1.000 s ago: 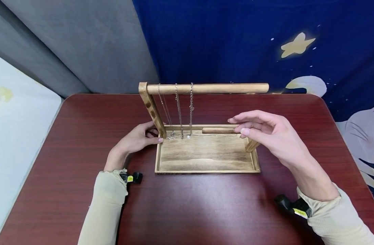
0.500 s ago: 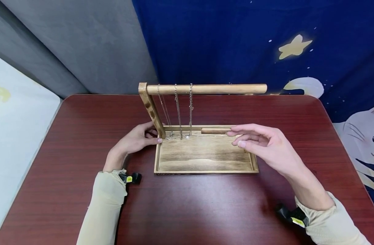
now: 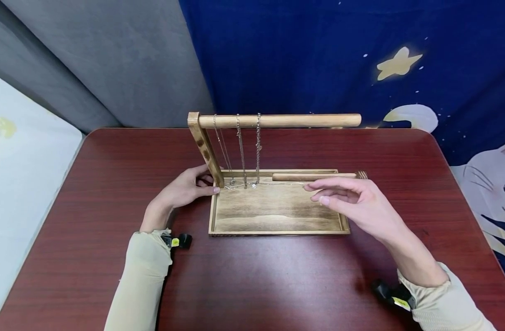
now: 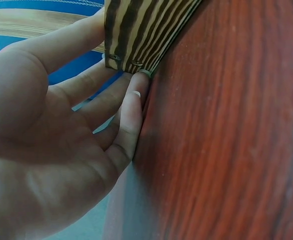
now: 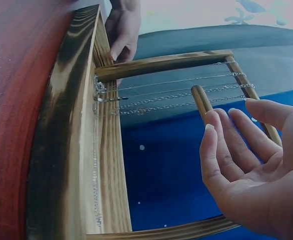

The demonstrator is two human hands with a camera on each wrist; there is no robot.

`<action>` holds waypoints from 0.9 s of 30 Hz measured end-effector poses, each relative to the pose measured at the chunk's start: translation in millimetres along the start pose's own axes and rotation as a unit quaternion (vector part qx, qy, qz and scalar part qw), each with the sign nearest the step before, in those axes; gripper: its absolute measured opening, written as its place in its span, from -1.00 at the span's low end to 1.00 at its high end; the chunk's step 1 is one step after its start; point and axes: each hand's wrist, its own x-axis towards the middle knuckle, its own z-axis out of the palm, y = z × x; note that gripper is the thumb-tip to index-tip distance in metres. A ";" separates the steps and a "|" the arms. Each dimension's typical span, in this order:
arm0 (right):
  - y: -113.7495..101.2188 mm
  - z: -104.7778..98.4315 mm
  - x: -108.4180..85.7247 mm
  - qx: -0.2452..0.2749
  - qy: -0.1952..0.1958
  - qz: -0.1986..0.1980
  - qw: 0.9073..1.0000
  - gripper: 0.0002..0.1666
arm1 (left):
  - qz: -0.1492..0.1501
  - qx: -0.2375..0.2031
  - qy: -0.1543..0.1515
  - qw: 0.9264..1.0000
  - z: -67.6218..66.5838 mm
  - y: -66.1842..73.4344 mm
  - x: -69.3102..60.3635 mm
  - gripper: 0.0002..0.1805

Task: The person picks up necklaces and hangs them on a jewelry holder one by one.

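A wooden necklace stand (image 3: 277,120) with a tray base (image 3: 277,232) stands on the table. My left hand (image 3: 186,186) grips the tray's left end beside the tall upright (image 3: 207,149), thumb in front and fingers behind; the left wrist view shows these fingers against the striped wood (image 4: 136,35). Several thin chain necklaces (image 3: 258,142) hang from the upper bar. Another fine chain (image 3: 281,183) lies along the tray's back. Over the tray's right part hovers my right hand (image 3: 351,197), fingers loosely bent, holding nothing. Whether a fingertip touches the chain's end, I cannot tell.
A lower, shorter bar (image 3: 310,176) runs along the tray's back edge, behind my right hand. The dark red table (image 3: 256,285) extends around the stand. Blue curtain (image 3: 293,59) and grey curtain (image 3: 144,59) hang behind the table.
My right hand has come down from the lower bar, toward the front of the tray, and more of that bar now shows. The left hand and the stand keep their place.
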 end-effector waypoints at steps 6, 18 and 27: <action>7.6 3.3 -0.4 0.011 -0.008 0.019 1.000 -0.67 | 0.004 0.001 0.001 1.000 0.1 0.2 0.0 -0.39; 26.8 6.9 3.6 -0.002 -0.015 0.036 0.999 -0.68 | 0.004 0.005 0.004 1.000 -0.6 -0.6 1.2 -0.39; 33.6 10.7 5.2 0.006 -0.014 0.061 0.998 -0.67 | -0.002 0.003 0.001 1.000 -0.3 -0.4 1.1 -0.37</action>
